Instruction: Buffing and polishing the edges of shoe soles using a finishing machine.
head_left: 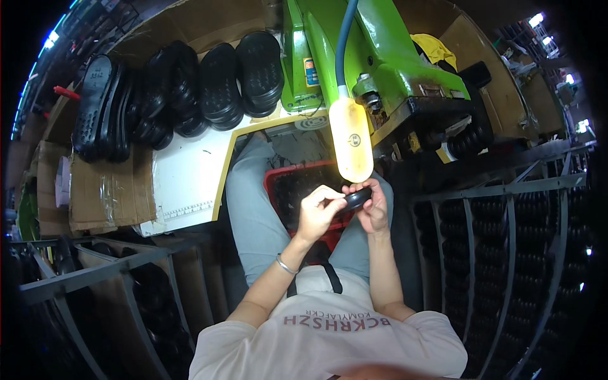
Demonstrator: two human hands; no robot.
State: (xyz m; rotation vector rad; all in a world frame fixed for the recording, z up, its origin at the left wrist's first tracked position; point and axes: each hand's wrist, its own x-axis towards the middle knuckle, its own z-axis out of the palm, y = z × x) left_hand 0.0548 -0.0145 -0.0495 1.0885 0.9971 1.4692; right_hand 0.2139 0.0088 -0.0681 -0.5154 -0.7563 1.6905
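Observation:
Between both hands, above my lap, is a small-looking glossy black piece [359, 199], seen at a slant; it resembles the end of a shoe sole, though its full shape is hidden. My left hand [318, 211] pinches its left end between thumb and fingers. On the other side my right hand [375, 212] has its fingers closed round the right end. Just above the hands hangs a lit yellow lamp [353, 140] on a blue flexible neck. Stacks of black shoe soles [259, 69] lie on the white table [183, 190] at the far left.
A green machine [405, 60] rises beyond the lamp. Below my hands, between my knees, sits a red container [275, 183]. Metal racks of black soles stand on my left [120, 272] and right [472, 253]. Cardboard [114, 196] borders the table's left side.

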